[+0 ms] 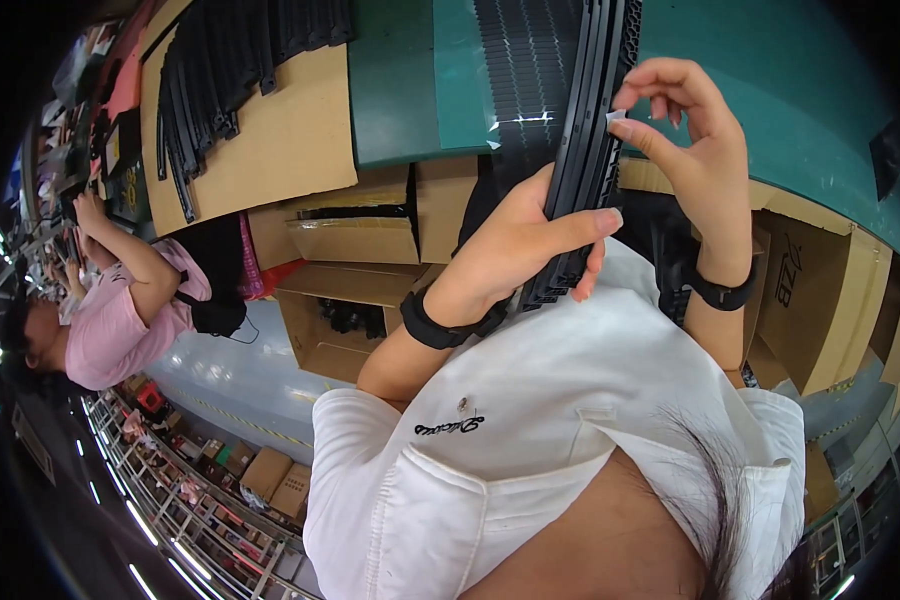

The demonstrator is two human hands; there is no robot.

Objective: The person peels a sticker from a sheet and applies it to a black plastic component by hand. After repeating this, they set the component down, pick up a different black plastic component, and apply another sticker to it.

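Note:
My left hand is wrapped round a bundle of long black ribbed plastic strips, thumb across the top. The bundle runs from my white apron up past the top edge of the view, over the green table. Beside its right edge, my right hand pinches a small whitish translucent piece between thumb and forefinger, its other fingers curled. Whether that piece touches the strips I cannot tell. Left of the bundle lies a row of flat black pieces with a shiny film edge.
A cardboard sheet with several black strips lies left on the green table. Open cardboard boxes stand below the table, left and right. At far left, a person in pink works at the same side.

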